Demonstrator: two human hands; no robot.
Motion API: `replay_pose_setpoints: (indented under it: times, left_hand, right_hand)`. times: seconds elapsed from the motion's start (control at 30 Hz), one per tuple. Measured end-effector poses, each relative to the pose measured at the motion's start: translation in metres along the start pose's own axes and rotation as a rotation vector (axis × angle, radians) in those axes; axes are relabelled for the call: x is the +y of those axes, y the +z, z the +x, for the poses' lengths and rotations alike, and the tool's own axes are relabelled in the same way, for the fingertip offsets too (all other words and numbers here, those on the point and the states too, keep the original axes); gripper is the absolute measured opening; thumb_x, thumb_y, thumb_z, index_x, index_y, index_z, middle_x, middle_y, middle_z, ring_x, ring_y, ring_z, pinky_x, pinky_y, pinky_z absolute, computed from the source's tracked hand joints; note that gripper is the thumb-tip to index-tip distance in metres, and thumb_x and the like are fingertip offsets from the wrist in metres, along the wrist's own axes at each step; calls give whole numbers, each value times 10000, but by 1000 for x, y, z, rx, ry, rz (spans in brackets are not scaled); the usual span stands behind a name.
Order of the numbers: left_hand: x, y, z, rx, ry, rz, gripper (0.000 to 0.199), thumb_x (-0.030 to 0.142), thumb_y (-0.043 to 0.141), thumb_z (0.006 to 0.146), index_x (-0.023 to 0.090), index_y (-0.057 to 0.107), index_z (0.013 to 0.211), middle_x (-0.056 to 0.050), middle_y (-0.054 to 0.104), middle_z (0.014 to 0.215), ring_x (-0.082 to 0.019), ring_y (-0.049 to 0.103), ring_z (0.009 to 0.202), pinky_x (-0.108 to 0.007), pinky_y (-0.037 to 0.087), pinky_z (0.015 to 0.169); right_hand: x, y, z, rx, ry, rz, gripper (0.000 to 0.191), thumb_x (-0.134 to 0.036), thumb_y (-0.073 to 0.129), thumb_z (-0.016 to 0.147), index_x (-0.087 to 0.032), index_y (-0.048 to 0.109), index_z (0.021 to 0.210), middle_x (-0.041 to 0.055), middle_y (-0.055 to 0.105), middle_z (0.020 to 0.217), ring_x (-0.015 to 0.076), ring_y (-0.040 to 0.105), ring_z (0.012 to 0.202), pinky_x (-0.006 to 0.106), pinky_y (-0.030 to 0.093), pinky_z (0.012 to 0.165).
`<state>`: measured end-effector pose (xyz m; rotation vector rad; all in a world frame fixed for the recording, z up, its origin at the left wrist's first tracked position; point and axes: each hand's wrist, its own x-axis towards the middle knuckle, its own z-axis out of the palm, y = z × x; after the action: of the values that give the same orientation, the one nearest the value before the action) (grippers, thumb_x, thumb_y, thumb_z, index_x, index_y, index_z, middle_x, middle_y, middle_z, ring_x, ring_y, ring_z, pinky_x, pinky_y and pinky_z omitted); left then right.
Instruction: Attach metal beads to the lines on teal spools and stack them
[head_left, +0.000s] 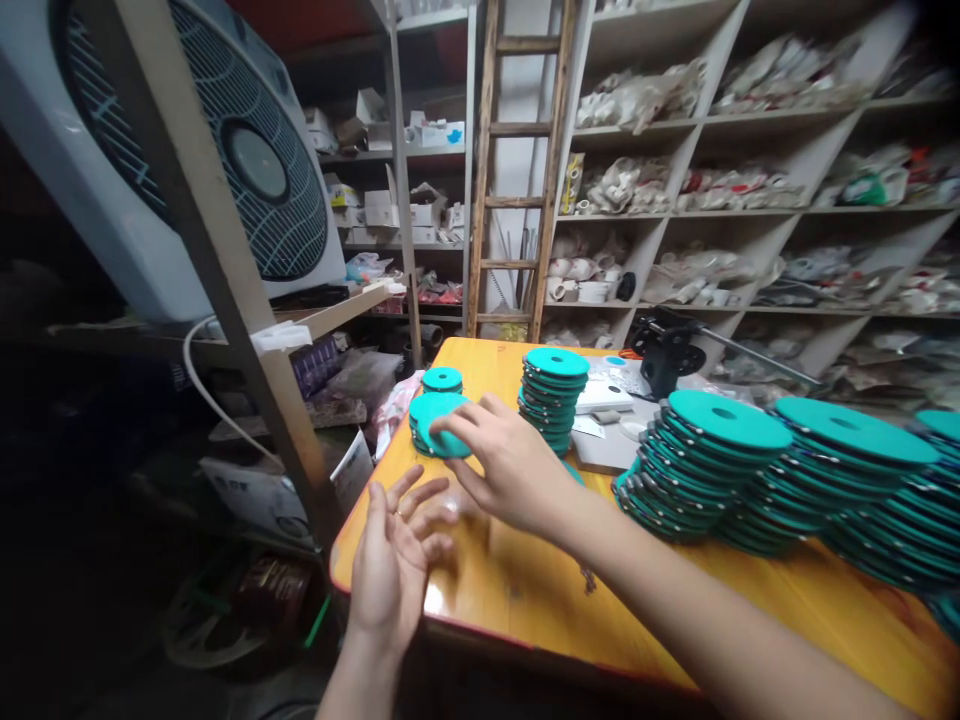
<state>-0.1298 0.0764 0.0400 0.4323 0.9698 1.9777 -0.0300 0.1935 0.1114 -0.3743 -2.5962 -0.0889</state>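
A: Landmark?
B: The middle stack [553, 395] of teal discs, upright on the yellow wooden table [525, 600]. Sides as the camera sees them.
A: Right hand?
B: Right hand [517, 465] is front-left of the middle stack, reaching over the short stack [426, 410]. Fingers bent over its top disc — blurred, so cannot tell whether they pinch it or only touch it.
A: Left hand?
B: Left hand [397, 560] is farther front-left of the middle stack. Palm up, fingers spread and loosely curled, released.
A: Short stack, place and look?
B: Left of the middle stack, a bit nearer the camera. Flat, round teal top, thin dark-edged layers below; fingers hide part of it.
A: Other discs?
B: Back stack [442, 380], left of the middle stack — teal top, small dark centre hole. Wide stacks [697, 475] to the right of the middle one, slanting, teal layers, dark edges, small pale bits along the rims.
A: Surroundings?
B: Black device [664, 360] right of the middle stack, wooden ladder [516, 202] behind it, box fan [259, 160] far left of it.
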Motion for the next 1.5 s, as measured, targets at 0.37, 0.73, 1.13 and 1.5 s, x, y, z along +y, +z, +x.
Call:
replay_pose_setpoints:
  times: [0.37, 0.73, 1.13, 1.5]
  left_hand:
    - [-38, 28, -40, -458, -339, 538, 341, 446, 651, 862, 106, 640, 889, 4, 601, 563, -67, 524, 357, -147, 380, 369]
    - [-76, 48, -65, -634, 412, 1335, 173, 180, 472, 944, 202, 640, 910, -26, 712, 839, -192, 679, 762, -299, 496, 663]
    - [-69, 50, -46, -605, 417, 1529, 110, 257, 524, 934, 215, 616, 978, -67, 655, 932, -263, 574, 888, -399, 443, 765]
    - [-70, 62, -25, -597, 251, 1620, 126, 271, 517, 916, 191, 603, 870, -60, 607, 892, -261, 519, 902, -409, 404, 784]
  right_hand:
    - [-14, -40, -165, 191, 60, -57, 326, -55, 433, 919, -176, 623, 1156, 75, 624, 1124, 208, 476, 917, 337, 437, 813]
    - [-5, -43, -239, 56, 330, -59, 406, -34, 423, 841, -164, 587, 1189, 63, 600, 1222, 195, 471, 1172, 329, 445, 959]
    - [-14, -5, -202, 369, 497, 261, 132, -68, 555, 856, -184, 587, 799, -8, 589, 705, 164, 538, 800, 318, 382, 784]
    - [-14, -10, -203, 392, 536, 316, 132, -78, 590, 846, -200, 605, 798, -22, 624, 732, 158, 537, 811, 303, 379, 795]
